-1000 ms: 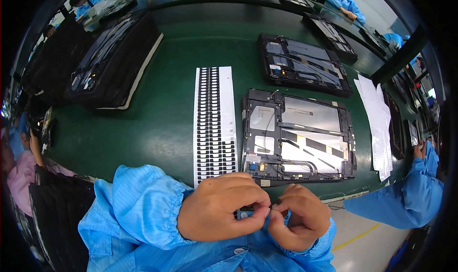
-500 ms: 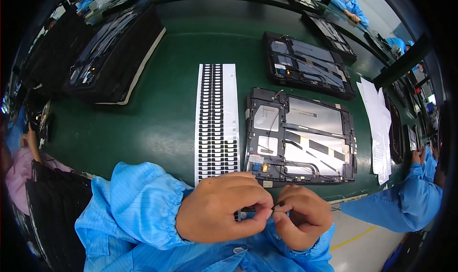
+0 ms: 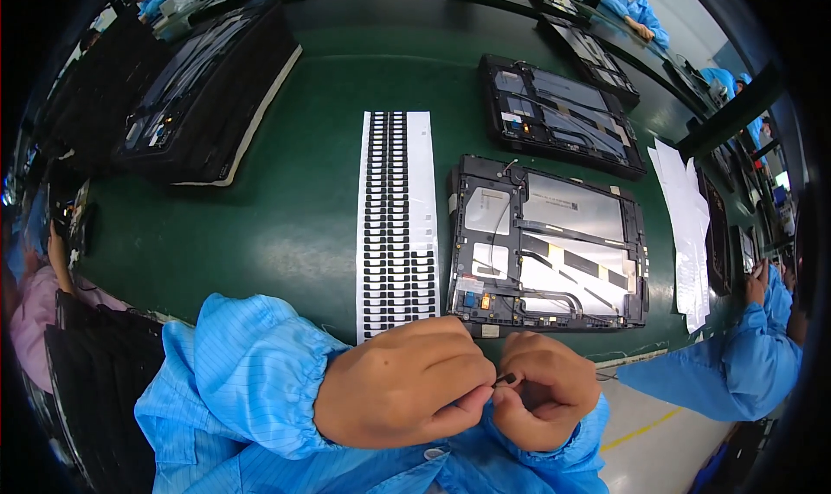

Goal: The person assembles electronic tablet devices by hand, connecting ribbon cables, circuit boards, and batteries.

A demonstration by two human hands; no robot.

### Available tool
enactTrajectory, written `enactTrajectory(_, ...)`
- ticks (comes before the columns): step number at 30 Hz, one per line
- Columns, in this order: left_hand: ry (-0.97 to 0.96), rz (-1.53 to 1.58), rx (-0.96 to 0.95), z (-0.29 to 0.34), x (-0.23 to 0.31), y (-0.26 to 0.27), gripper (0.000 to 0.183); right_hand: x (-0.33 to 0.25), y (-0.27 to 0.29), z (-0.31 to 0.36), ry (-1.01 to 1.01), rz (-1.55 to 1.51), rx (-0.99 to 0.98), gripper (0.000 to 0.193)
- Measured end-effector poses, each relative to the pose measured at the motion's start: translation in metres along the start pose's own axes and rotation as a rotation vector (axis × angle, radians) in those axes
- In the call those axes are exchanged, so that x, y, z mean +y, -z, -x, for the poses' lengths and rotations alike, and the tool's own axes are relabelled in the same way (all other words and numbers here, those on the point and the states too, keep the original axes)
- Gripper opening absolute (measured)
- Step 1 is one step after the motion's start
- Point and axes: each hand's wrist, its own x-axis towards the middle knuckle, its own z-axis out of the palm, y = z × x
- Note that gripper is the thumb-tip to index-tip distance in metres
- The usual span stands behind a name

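My left hand (image 3: 407, 388) and my right hand (image 3: 547, 393) meet at the table's front edge, fingertips almost touching. Both are closed in a pinch on one small black piece (image 3: 506, 379), mostly covered by the fingers. Just beyond my left hand lies a long white sheet (image 3: 424, 204) carrying rows of small black stickers (image 3: 389, 208); its lower right column is filled only near the bottom. Beyond my right hand rests an opened flat device housing (image 3: 576, 201), with silver plates, black cables and a small blue and orange part at its near left corner.
A second housing (image 3: 563, 117) lies behind the first, with another (image 3: 593, 52) farther back. A padded stack of panels (image 3: 199, 96) stands at left on the green table (image 3: 216, 251). White sheets (image 3: 679, 234) lie at right. A co-worker's blue sleeve (image 3: 710, 373) is at far right.
Both hands stay pinched together with only slight finger movement. A bit more of the small black piece shows between the fingertips. The sheet and near housing sit marginally shifted in the view.
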Motion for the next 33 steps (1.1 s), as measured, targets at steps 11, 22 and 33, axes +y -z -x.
enactTrajectory(11, -0.020, 0.052, 0.061, 0.007, -0.004, -0.006, 0.019, 0.004, -0.009, 0.004, -0.166, -0.371, 0.083, 0.013)
enactTrajectory(22, 0.758, 0.979, -0.139, 0.008, -0.007, 0.006, 0.010, 0.012, -0.006, 0.011, -0.271, -0.605, 0.149, 0.009)
enactTrajectory(33, 0.852, 1.128, -0.167, 0.006, -0.023, -0.004, 0.016, 0.032, 0.200, 0.046, -0.100, 1.436, 0.773, 0.019)
